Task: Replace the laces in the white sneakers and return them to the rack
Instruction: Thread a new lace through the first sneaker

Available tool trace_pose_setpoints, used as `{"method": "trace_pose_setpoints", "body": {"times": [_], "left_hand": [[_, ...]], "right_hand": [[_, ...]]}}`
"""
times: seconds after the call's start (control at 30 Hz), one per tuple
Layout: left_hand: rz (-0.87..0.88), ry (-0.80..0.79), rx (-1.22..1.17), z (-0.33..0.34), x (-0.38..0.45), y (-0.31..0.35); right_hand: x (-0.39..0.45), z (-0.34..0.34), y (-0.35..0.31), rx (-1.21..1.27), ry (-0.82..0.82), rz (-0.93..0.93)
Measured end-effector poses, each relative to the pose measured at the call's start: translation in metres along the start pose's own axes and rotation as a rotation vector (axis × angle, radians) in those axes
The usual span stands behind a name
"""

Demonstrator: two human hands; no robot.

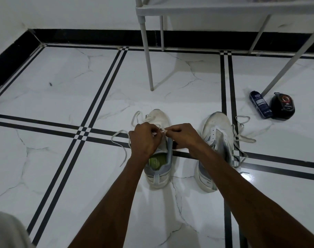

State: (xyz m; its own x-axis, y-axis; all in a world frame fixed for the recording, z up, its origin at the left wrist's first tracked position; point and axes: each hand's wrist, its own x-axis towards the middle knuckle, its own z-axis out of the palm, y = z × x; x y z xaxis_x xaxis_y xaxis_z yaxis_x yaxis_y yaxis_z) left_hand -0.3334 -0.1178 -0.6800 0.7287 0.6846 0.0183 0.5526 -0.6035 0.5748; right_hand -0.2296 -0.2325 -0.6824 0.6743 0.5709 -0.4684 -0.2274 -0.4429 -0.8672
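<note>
While both sneakers sit on the tiled floor (50, 72) short of the rack (224, 8), the left hand (143, 138) and right hand (183, 136) meet over the left sneaker (157, 116), each pinching the lace (119, 138) near its tip; the rest trails loose on the tiles. Judged by its slack, the lace is light, limp and likely to slip, so it is best held at the stiff tip; the right sneaker (215, 133), soft-topped and seemingly light, should lift best by the heel collar; its own lace (242, 138) lies loose beside it.
</note>
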Motion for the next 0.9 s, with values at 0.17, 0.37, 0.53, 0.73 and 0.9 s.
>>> {"method": "trace_pose_setpoints", "body": {"times": [0.17, 0.37, 0.53, 0.73, 0.9], "left_hand": [[0.0, 0.001, 0.017, 0.001, -0.001, -0.003], [0.024, 0.03, 0.017, 0.003, -0.006, -0.003], [0.019, 0.026, 0.03, 0.003, -0.007, -0.008], [0.008, 0.028, 0.026, 0.003, -0.008, -0.012], [0.048, 0.04, 0.131, 0.004, -0.005, -0.013]], "right_hand": [[0.003, 0.005, 0.002, 0.007, 0.005, 0.016], [0.003, 0.005, 0.001, 0.074, 0.044, 0.056], [0.004, 0.006, 0.004, 0.074, 0.063, 0.043], [0.002, 0.006, 0.001, 0.082, 0.032, 0.05], [0.006, 0.007, 0.004, -0.027, 0.023, -0.001]]}}
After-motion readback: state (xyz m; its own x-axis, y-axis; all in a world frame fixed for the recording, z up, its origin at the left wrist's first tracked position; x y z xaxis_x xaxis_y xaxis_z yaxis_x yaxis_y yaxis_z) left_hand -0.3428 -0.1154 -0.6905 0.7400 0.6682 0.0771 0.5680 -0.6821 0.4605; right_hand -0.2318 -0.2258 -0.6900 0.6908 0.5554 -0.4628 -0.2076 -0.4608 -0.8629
